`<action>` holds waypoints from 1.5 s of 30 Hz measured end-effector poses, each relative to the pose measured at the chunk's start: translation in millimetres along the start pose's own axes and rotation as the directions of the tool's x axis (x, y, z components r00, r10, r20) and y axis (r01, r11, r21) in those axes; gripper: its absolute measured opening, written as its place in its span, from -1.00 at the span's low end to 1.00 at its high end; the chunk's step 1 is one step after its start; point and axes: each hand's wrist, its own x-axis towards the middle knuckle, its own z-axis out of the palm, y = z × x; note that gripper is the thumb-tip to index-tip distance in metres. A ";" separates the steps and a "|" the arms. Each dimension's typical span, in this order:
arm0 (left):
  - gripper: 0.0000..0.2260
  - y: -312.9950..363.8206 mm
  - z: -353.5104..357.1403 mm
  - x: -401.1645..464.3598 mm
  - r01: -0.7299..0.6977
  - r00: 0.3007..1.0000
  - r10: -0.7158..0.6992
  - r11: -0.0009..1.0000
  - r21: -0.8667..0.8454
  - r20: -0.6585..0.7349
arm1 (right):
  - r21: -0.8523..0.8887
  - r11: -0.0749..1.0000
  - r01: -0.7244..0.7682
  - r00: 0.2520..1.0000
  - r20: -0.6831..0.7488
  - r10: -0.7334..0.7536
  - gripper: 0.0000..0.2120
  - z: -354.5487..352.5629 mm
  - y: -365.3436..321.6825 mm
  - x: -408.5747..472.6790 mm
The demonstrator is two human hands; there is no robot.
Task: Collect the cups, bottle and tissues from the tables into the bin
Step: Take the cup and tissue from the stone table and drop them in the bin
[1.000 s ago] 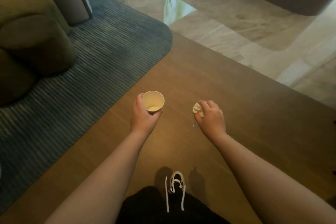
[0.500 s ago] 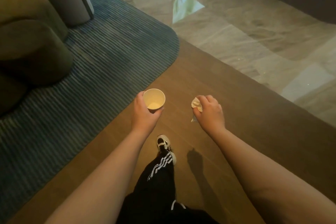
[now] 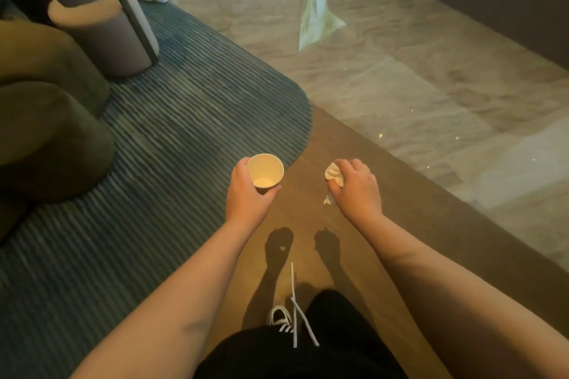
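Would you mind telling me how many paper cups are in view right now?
1. The cup is upright in the left hand, held over the rug's edge. The right hand holds only a tissue. More cups may be out of frame.

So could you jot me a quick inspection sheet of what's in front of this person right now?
Surface: wooden floor, no table in view.
Job's things: paper cup upright in left hand; crumpled tissue in right hand; bin and bottle not seen.
Clutter: nothing seen.
Grippers: both hands closed on their items.
Cables: nothing seen.
Surroundings: ribbed rug, green seat, round stool, stone floor.
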 end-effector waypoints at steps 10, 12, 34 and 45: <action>-0.33 37.2 82.1 202.0 0.051 0.999 -0.051 0.998 -0.026 -0.011 | 0.069 0.998 -0.014 0.999 0.052 0.011 -0.67 29.1 50.2 221.6; -0.33 52.0 101.7 252.9 0.058 0.998 -0.059 0.998 -0.013 -0.031 | 0.080 0.997 -0.005 0.998 0.069 -0.001 -0.68 30.9 64.1 281.0; -0.33 118.7 201.2 720.4 0.179 0.966 -0.183 0.983 -0.036 -0.181 | 0.115 0.989 0.098 0.983 0.144 -0.114 -0.64 77.1 88.1 793.3; -0.35 107.5 149.2 1000.6 0.289 0.894 -0.290 0.956 -0.056 -0.342 | 0.148 0.970 0.194 0.950 0.218 -0.224 -0.62 117.2 -25.1 1106.5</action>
